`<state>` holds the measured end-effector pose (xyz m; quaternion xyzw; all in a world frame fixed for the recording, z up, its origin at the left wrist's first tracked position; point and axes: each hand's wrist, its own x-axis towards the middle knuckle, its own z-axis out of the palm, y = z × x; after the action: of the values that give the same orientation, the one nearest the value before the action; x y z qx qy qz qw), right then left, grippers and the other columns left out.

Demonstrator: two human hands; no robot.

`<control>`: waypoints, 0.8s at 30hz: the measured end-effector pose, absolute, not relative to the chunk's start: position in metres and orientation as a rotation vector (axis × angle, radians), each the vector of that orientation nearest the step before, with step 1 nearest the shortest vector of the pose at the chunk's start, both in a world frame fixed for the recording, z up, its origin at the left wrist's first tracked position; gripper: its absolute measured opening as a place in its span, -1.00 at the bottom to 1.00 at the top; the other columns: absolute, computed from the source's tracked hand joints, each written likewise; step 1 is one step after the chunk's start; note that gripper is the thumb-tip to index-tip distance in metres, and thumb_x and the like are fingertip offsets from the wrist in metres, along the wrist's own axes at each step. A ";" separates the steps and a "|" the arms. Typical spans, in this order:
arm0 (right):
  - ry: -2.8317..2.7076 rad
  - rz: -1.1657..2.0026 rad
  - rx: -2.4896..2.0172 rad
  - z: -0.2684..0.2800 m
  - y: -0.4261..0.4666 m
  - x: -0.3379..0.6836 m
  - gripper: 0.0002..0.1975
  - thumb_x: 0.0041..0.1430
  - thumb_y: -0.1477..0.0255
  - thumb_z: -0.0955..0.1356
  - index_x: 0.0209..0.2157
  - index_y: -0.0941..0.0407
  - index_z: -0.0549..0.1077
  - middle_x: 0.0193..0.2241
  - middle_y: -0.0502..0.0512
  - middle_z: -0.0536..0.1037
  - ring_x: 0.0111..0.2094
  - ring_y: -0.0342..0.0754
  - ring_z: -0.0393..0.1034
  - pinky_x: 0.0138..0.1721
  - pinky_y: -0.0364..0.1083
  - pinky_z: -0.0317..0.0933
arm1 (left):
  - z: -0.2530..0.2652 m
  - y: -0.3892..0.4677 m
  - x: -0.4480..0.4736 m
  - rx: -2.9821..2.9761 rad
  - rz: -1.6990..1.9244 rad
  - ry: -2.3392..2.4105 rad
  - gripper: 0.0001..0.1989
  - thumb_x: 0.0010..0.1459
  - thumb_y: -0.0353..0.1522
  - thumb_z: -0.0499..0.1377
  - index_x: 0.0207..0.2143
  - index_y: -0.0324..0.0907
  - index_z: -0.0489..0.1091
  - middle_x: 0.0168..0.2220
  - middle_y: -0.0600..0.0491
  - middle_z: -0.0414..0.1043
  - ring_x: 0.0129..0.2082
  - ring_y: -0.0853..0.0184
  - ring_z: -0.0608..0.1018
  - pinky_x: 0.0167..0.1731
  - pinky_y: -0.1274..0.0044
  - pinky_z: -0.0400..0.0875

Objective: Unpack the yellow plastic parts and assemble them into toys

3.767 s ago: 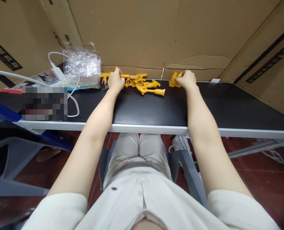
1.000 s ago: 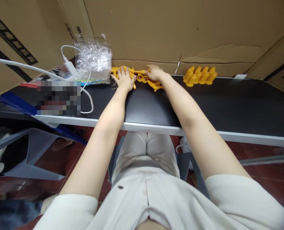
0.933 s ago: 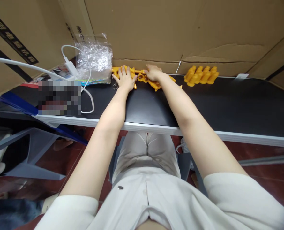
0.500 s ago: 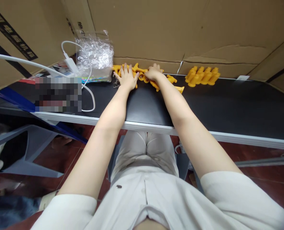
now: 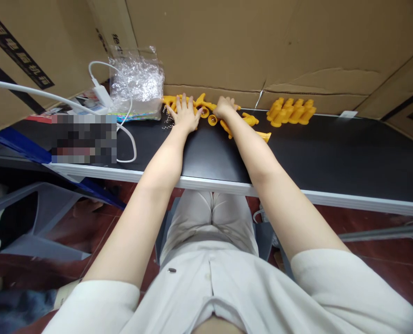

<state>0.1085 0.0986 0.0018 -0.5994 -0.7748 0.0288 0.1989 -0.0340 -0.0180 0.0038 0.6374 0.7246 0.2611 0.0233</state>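
Here we are at the far edge of the black table point(image 5: 213, 155), up against the cardboard wall point(image 5: 209, 46). Our left hand point(image 5: 184, 115) is palm down, fingers fanned wide over yellow parts point(image 5: 169, 100), metal coils point(image 5: 168, 121) poking out by the little finger. To its left, the plastic-wrapped pack point(image 5: 137, 86) sits close: tight room there! Our right hand point(image 5: 224, 107) is curled narrow among the yellow; whether it grips a piece, we cannot tell. Between our hands, a round yellow cup point(image 5: 212, 120); beyond the right wrist, more yellow pieces point(image 5: 250, 119). Well to our right, yellow pegs point(image 5: 292, 112) stand bunched near the back edge. Toward us, a broad black strip reaches the silver front edge point(image 5: 220, 185), our forearms crossing it.
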 end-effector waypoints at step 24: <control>-2.358 -0.116 -1.416 0.060 -0.032 0.175 -0.61 0.35 0.54 0.30 0.18 0.13 0.43 0.24 0.29 0.47 0.31 0.28 0.26 0.37 0.24 0.06 | 0.025 -0.034 -0.012 2.280 0.916 1.976 -0.39 0.36 -0.30 0.04 0.44 -0.11 0.25 0.36 -0.18 0.37 0.47 -0.02 0.27 0.54 0.11 -0.19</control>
<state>0.1753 -0.0318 0.0598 -0.5048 -0.8404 -0.0412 0.1931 -0.0119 -0.0341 0.0249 0.7231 0.6267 0.2904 -0.0056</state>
